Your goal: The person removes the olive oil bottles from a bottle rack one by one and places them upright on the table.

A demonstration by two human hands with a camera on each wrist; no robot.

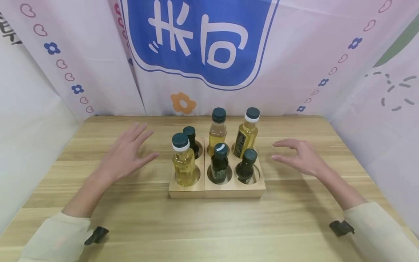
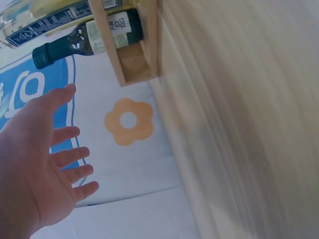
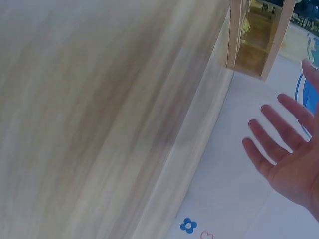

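A wooden bottle rack [image 1: 188,194] with round holes stands mid-table, a seam splitting it into a narrow left part and a wider right part. In the left part are a clear bottle of yellow oil [image 1: 184,167] in front and a small dark bottle [image 1: 191,140] behind. Two more oil bottles, one in the middle [image 1: 216,136] and one at right [image 1: 246,136], fill the back row. Two dark green bottles [image 1: 219,167] [image 1: 245,168] sit in front of them, the right one tilted. Left of the rack my left hand [image 1: 122,154] hovers, fingers spread, holding nothing. My right hand [image 1: 302,156] is likewise held apart on the right, fingers extended.
The wood-grain table [image 1: 209,225] extends around the rack on all sides. A printed cloth [image 1: 294,54] with a blue sign and flowers hangs behind the back edge. White cloth hangs along both sides. Black straps [image 1: 97,235] show at the sleeves.
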